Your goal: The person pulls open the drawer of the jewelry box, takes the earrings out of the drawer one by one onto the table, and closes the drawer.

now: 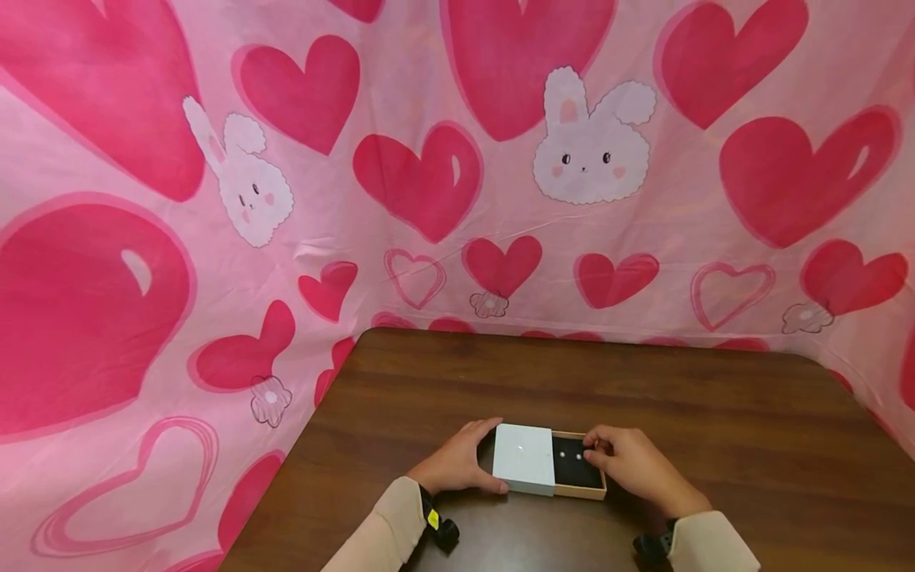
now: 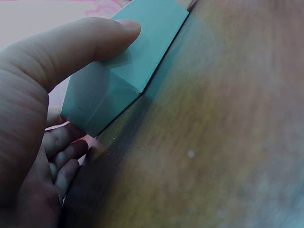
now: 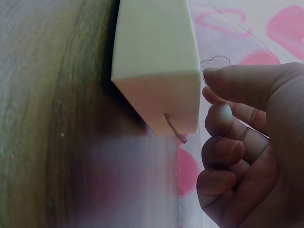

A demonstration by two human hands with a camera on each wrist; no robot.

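Note:
A small drawer-style jewelry box lies on the table, its pale sleeve to the left and its tan-edged drawer slid partly out to the right. In the drawer sits a black insert with two pearl-like studs. My left hand grips the sleeve, thumb on the near side and fingers round the left end. Over the drawer's right end hovers my right hand, fingers loosely bent and fingertips close to the right stud. The right wrist view shows a short ribbon tab on the drawer's end.
The brown wooden table has a rounded far corner on each side. Pink cloth printed with hearts and rabbits hangs behind it and along the left. Each wrist carries a black strap-on camera.

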